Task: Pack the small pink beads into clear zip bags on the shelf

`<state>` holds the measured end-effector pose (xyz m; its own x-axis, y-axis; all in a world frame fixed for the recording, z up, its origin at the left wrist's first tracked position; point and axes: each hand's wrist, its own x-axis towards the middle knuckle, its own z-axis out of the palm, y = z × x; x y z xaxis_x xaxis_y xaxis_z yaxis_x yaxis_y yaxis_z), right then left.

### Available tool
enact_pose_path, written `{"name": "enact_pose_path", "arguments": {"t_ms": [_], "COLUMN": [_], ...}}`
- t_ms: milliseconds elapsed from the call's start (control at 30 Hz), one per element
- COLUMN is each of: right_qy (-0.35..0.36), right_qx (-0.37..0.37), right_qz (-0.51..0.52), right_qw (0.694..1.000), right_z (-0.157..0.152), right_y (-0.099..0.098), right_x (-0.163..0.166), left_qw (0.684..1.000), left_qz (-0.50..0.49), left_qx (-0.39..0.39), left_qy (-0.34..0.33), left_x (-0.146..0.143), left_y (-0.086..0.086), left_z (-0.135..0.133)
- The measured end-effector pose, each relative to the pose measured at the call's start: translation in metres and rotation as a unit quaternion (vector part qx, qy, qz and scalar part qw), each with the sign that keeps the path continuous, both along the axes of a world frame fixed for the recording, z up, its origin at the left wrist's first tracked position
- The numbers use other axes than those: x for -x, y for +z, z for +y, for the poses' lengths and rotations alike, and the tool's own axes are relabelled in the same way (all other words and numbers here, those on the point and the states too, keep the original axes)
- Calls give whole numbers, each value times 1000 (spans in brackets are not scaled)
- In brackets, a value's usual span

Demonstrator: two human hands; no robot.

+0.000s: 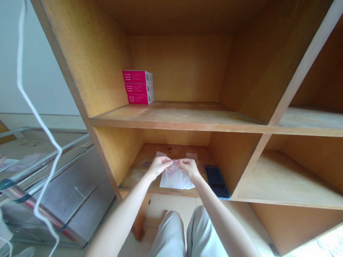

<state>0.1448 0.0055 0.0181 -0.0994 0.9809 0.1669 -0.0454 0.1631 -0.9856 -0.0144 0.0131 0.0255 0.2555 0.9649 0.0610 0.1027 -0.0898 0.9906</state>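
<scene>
Both my hands reach into the lower left compartment of a wooden shelf unit [177, 125]. My left hand [159, 165] and my right hand [189, 167] meet at the top edge of a small clear plastic bag [177, 179], each pinching it with closed fingers. The bag lies on the lower shelf board [137, 169] and hangs slightly over its front edge. Something pale and pinkish shows inside the bag; I cannot make out what it is.
A dark flat phone-like object [217, 180] lies on the same board right of the bag. Three stacked pink boxes [138, 87] sit at the back left of the shelf above. A white cable [31, 106] hangs at left. Metal rails [42, 183] lie on the floor.
</scene>
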Motion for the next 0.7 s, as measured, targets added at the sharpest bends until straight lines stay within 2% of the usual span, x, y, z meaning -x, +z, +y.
{"name": "enact_pose_path", "arguments": {"t_ms": [400,567,700], "right_qy": [18,-5,-3], "right_qx": [-7,-6,-5], "right_qz": [53,46,20], "right_qw": [998,999,1000], "right_z": [-1,3,3], "right_y": [-4,-10,-9], "right_x": [7,8,1], "left_qw": [998,997,997], "left_qz": [10,19,40], "left_qx": [-57,-66,-56], "left_qy": [29,43,23], "left_x": [-5,-8,-2], "left_y": [-6,-7,-3], "left_z": [4,4,3]}}
